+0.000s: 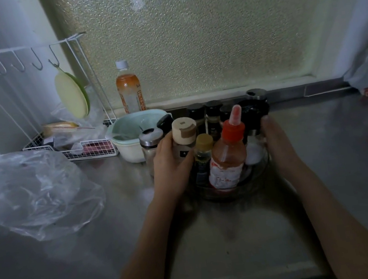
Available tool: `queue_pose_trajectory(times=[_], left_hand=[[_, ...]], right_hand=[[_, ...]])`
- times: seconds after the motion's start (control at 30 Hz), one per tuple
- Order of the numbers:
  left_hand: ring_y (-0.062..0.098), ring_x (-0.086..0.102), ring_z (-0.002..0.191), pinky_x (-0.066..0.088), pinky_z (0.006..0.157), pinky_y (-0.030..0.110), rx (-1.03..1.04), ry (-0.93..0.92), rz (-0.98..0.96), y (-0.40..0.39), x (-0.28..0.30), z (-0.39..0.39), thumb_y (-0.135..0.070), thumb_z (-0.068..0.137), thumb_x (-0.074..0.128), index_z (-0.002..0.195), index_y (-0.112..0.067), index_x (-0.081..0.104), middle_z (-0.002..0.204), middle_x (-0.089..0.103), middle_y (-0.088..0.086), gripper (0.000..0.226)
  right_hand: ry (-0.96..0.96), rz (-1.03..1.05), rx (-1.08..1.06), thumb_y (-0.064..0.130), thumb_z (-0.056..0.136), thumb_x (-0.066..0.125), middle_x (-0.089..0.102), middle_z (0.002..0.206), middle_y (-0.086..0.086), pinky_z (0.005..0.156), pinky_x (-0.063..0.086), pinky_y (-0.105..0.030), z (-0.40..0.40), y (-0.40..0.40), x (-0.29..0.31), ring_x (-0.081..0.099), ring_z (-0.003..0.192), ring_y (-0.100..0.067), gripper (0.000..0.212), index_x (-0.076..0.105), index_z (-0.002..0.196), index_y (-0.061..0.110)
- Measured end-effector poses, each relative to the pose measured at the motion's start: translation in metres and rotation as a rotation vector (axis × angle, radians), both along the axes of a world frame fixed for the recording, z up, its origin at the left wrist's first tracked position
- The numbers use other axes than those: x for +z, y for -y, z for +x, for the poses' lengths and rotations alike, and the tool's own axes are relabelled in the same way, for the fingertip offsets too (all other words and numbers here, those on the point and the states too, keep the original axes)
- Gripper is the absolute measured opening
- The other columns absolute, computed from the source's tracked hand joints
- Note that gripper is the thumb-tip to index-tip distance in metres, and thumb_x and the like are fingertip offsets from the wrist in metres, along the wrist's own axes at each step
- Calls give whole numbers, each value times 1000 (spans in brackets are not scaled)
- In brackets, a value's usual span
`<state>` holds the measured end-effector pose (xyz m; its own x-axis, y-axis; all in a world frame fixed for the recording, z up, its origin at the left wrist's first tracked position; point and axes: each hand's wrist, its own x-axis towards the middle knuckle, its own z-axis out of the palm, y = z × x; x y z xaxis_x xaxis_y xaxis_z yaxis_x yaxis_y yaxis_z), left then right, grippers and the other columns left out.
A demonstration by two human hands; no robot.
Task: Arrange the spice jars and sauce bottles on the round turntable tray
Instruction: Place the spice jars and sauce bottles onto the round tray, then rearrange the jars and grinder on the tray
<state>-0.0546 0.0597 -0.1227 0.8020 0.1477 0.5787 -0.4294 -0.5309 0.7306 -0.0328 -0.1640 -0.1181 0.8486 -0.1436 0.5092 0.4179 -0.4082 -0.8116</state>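
sauce bottle [227,156]: orange-red, red cap | jar [184,139]: beige lid | bowl [133,132]: pale green | counter [323,154]: grey steel | window [197,29]: pebbled glass

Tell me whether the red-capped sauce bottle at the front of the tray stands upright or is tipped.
Tilted. The red-capped sauce bottle leans right: its pointed nozzle sits right of its base on the turntable tray.
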Motion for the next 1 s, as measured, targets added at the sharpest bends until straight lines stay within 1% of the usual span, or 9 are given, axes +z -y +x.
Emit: queue_pose_trajectory(times=[0.17, 0.27, 0.37, 0.43, 0.5, 0.63, 0.77, 0.87, 1.0], left_hand=[[13, 63, 96, 52, 81, 30, 32, -19, 99, -4, 2, -7, -44, 84, 52, 118, -20, 58, 104, 70, -2, 42], [18, 64, 66, 52, 60, 34, 236, 25, 175, -8, 8, -18, -46, 89, 43, 89, -18, 68, 73, 70, 3, 37], [26, 60, 63, 49, 55, 35, 425, 133, 76, -12, 16, -30, -42, 87, 42, 76, -10, 65, 70, 65, 9, 41], [31, 59, 89, 46, 72, 34, 515, 162, 40, -17, 16, -27, -39, 82, 53, 101, -6, 61, 97, 63, 16, 39], [38, 50, 106, 42, 86, 40, 528, 84, 7, -22, 12, -17, -41, 76, 61, 118, -1, 51, 114, 53, 24, 59], [39, 42, 119, 35, 95, 36, 394, -97, -48, -23, -1, -2, -29, 77, 75, 133, 2, 38, 130, 42, 26, 74], [28, 47, 118, 34, 91, 25, 362, -102, -152, -27, -5, 2, -28, 75, 76, 131, -3, 43, 129, 48, 16, 69], [23, 51, 112, 45, 94, 38, 386, -55, -206, -25, -1, -2, -32, 72, 77, 125, -9, 50, 122, 53, 9, 64], [19, 56, 102, 51, 85, 46, 458, 104, -328, -22, 13, -15, -45, 67, 71, 113, -16, 55, 107, 51, -7, 57]], right_hand=[[-189, 304, -71, 44, 100, 28, 61, 85, 9, 78, 46, -26, 1, -3, 5, 57, 81, -7, 38, 59, 82, 32], [-128, 223, -111, 25, 102, 34, 53, 71, 8, 57, 38, -8, -5, -2, 5, 46, 65, 0, 37, 50, 69, 21], [-28, 147, -244, 17, 98, 41, 44, 63, 3, 54, 33, -18, -3, 6, 6, 38, 59, -5, 33, 40, 65, 20], [43, 100, -366, 22, 90, 54, 55, 80, -3, 70, 46, -32, 10, 15, 9, 53, 74, -17, 12, 52, 80, 16], [27, 32, -457, 31, 79, 66, 58, 115, -13, 96, 43, -47, 27, 24, 14, 54, 109, -30, 44, 54, 114, 8], [-117, -49, -337, 34, 72, 76, 35, 151, -14, 114, 27, -41, 57, 34, 21, 32, 139, -27, 92, 26, 147, 16], [-218, 5, -188, 20, 80, 68, 49, 140, -12, 93, 36, -26, 74, 32, 15, 49, 126, -27, 75, 30, 144, 21], [-169, 15, -188, 11, 83, 64, 57, 129, -14, 84, 36, -24, 76, 31, 14, 56, 116, -28, 60, 37, 137, 13], [-102, 30, -175, 24, 70, 64, 56, 115, -9, 71, 38, -11, 77, 30, 20, 54, 100, -19, 71, 37, 135, 9]])
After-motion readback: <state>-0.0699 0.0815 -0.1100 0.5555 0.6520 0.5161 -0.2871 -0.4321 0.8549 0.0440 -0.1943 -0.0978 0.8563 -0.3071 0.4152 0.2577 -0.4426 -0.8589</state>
